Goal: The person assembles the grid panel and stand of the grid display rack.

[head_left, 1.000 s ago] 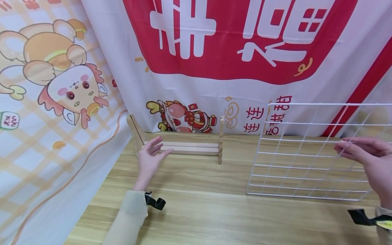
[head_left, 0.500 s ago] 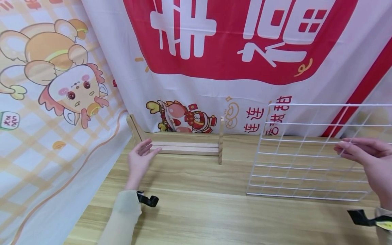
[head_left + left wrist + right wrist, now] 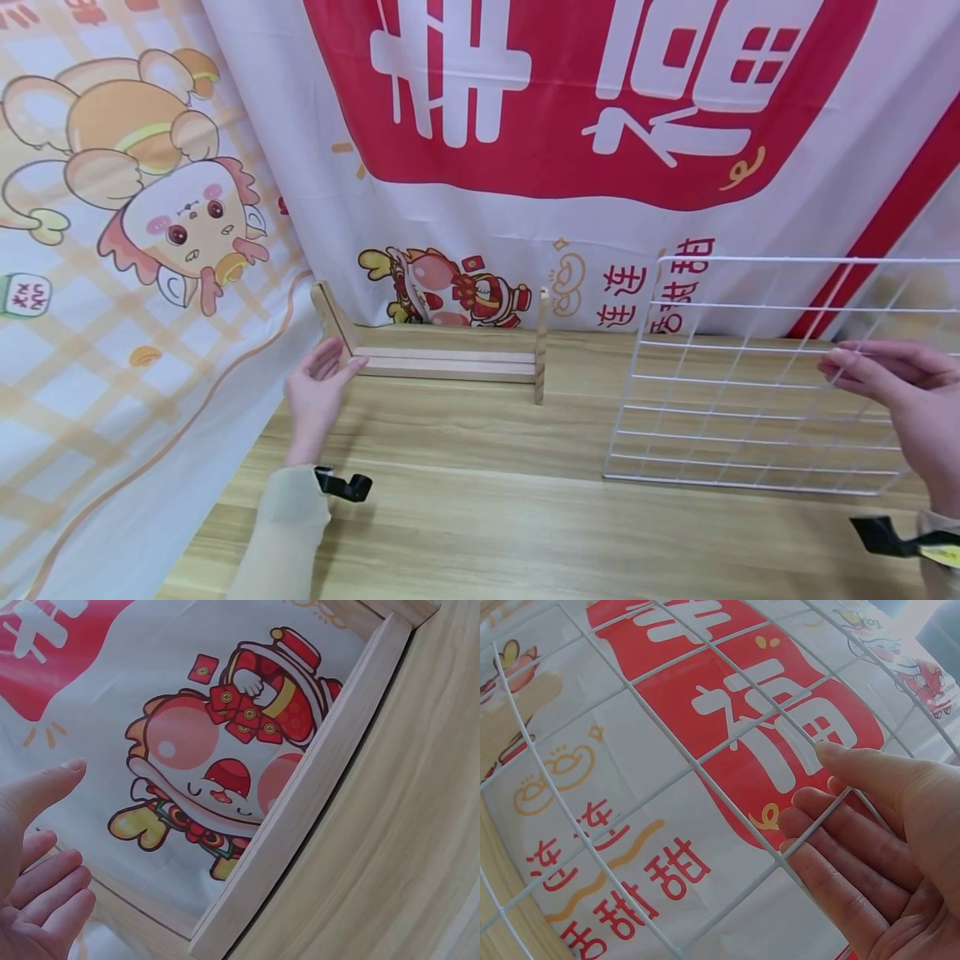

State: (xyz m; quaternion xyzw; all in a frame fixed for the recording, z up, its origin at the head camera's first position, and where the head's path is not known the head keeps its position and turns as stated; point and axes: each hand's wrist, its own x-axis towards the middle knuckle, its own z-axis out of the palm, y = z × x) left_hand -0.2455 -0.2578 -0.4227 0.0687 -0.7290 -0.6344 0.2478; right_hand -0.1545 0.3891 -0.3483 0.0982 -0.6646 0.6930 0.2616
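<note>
A small wooden stand (image 3: pixel 450 362) stands at the back left of the table, with two uprights joined by a low double rail. My left hand (image 3: pixel 313 400) is at its left upright, thumb spread from loosely bent fingers. In the left wrist view nothing lies between thumb (image 3: pixel 56 784) and fingers; the pale rail (image 3: pixel 300 796) runs beyond them. Whether the fingers touch the upright, I cannot tell. On the right, a white wire grid panel (image 3: pixel 738 485) stands nearly upright. My right hand (image 3: pixel 911 392) pinches its wires, thumb in front and fingers behind, as the right wrist view shows.
A wood-grain table (image 3: pixel 510 533) lies beneath everything. Behind it hangs a white cloth with a large red print (image 3: pixel 555 167). Another cloth with cartoon figures (image 3: pixel 150 250) covers the left side and meets the table's left edge.
My left hand has moved left, from over the stand's rail to its left upright. The right hand and the wire grid panel have stayed in place.
</note>
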